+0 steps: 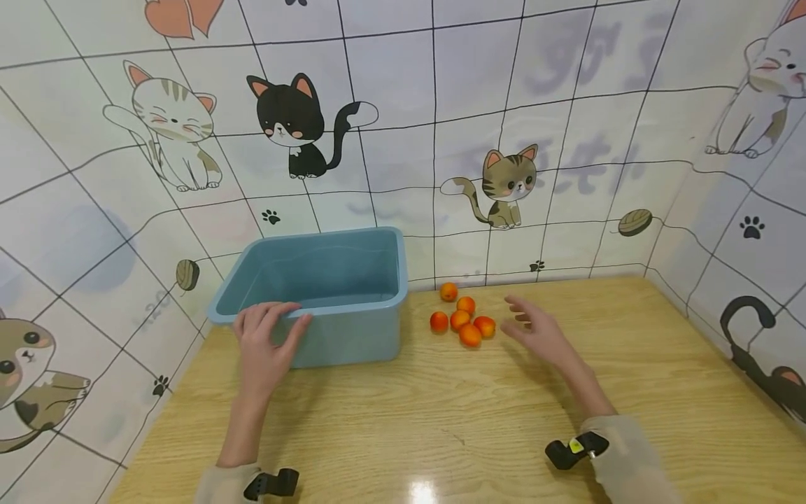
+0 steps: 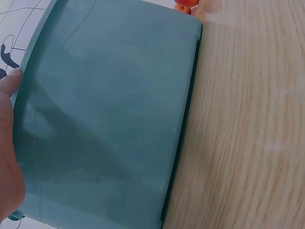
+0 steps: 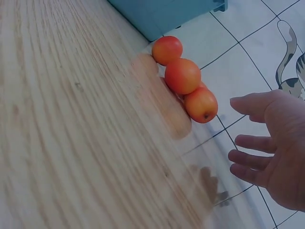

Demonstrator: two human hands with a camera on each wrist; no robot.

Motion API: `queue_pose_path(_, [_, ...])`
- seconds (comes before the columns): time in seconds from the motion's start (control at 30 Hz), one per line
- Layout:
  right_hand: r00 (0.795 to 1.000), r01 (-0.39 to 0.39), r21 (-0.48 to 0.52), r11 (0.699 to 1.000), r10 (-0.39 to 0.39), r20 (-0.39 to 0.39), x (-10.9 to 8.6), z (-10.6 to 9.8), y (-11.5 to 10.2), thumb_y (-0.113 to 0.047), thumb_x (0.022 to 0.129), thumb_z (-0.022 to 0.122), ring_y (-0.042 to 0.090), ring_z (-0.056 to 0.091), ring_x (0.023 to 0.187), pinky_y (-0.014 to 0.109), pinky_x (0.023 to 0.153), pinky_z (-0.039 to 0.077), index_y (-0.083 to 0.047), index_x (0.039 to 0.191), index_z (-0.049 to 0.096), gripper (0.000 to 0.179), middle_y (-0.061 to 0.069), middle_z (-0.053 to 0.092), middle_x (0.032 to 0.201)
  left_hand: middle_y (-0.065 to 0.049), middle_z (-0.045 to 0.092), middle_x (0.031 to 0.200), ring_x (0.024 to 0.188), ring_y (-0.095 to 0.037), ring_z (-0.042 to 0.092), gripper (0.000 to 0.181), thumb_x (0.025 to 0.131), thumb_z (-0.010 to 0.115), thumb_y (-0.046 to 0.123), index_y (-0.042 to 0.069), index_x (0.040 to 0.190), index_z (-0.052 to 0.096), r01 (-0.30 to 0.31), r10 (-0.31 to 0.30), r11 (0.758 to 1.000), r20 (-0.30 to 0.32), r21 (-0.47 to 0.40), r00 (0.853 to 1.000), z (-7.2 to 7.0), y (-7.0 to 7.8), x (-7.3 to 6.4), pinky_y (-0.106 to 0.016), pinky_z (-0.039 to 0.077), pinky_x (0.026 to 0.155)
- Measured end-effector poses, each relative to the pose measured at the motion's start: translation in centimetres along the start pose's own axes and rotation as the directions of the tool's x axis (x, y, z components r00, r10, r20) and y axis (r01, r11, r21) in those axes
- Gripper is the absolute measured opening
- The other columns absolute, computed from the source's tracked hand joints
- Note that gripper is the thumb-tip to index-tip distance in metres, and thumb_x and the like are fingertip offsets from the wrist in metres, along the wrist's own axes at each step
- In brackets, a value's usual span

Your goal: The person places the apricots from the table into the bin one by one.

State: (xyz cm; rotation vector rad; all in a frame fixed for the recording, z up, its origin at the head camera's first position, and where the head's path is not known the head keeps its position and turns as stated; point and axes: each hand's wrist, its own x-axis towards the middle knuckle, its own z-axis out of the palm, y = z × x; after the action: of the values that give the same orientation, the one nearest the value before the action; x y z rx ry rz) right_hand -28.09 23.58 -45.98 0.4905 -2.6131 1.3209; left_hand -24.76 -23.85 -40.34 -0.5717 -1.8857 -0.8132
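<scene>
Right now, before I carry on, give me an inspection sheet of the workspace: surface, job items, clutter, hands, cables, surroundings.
Surface: wooden tabletop, light grain, glossy.
Job items: blue bin upright toward the back left; six small orange-red fruits loosely clustered on the tabletop to its right.
Clutter: nothing seen.
Left hand: holds the bin's near rim, fingers over it, thumb on the outer side.
Right hand: to the right of the fruits, fingers apart, holding nothing.
Cables: nothing seen.
Surroundings: pale wall behind and at both sides, with grid lines and cartoon cats.
</scene>
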Motion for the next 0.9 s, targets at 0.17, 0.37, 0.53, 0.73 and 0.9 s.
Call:
queue_pose_path(0.17, [1.0,-0.019,0.012,1.0,0.019,0.009,0.1,0.6,0.2,-0.013,0.097,0.068,0.049,0.058,0.113,0.059,0.095,0.048,0.003,0.147,0.044,0.057,0.034,0.053,0.135,-0.009,0.066,0.095,0.096,-0.033,0.055,0.032,0.09,0.076,0.036,0.005,0.1,0.076,0.027,-0.027,0.999,0.0,-0.027,1.0,-0.2,0.2,0.1,-0.05,0.021,0.099])
queue_pose_path(0.37, [0.999,-0.04,0.0,0.999,0.04,0.017,0.3,1.3,0.6,-0.013,0.094,0.071,0.036,0.064,0.098,0.047,0.085,0.053,0.001,0.144,0.049,0.056,0.029,0.06,0.126,-0.009,0.066,0.096,0.098,-0.032,0.055,0.031,0.09,0.077,0.034,0.005,0.1,0.076,0.041,-0.041,0.999,0.009,-0.029,0.999,-0.2,0.3,0.2,-0.049,0.021,0.1])
queue_pose_path(0.53, [0.998,-0.037,0.006,0.999,0.037,0.044,0.7,1.7,0.7,-0.012,0.093,0.073,0.032,0.065,0.096,0.045,0.083,0.053,0.0,0.143,0.051,0.056,0.026,0.061,0.123,-0.008,0.067,0.096,0.098,-0.032,0.055,0.027,0.088,0.079,0.03,0.006,0.1,0.076,0.055,-0.055,0.998,0.013,-0.031,0.998,-0.3,0.4,0.2,-0.048,0.021,0.1])
queue_pose_path(0.73, [0.997,-0.013,0.006,1.0,0.012,0.078,1.0,2.2,0.1,-0.008,0.091,0.074,0.033,0.064,0.095,0.049,0.086,0.051,0.001,0.14,0.054,0.054,0.024,0.062,0.12,-0.007,0.068,0.096,0.097,-0.03,0.056,0.022,0.084,0.082,0.022,0.007,0.099,0.076,0.062,-0.062,0.998,0.013,-0.031,0.998,-0.3,0.3,0.1,-0.048,0.022,0.099])
queue_pose_path(0.9, [0.996,-0.005,-0.024,1.0,0.007,0.085,1.2,2.7,0.0,-0.007,0.09,0.075,0.025,0.061,0.087,0.041,0.079,0.05,0.001,0.137,0.057,0.051,0.02,0.064,0.115,-0.007,0.068,0.096,0.097,-0.03,0.056,0.022,0.082,0.083,0.017,0.007,0.099,0.076,0.066,-0.065,0.997,0.015,-0.033,0.998,-0.3,0.3,0.2,-0.048,0.022,0.1])
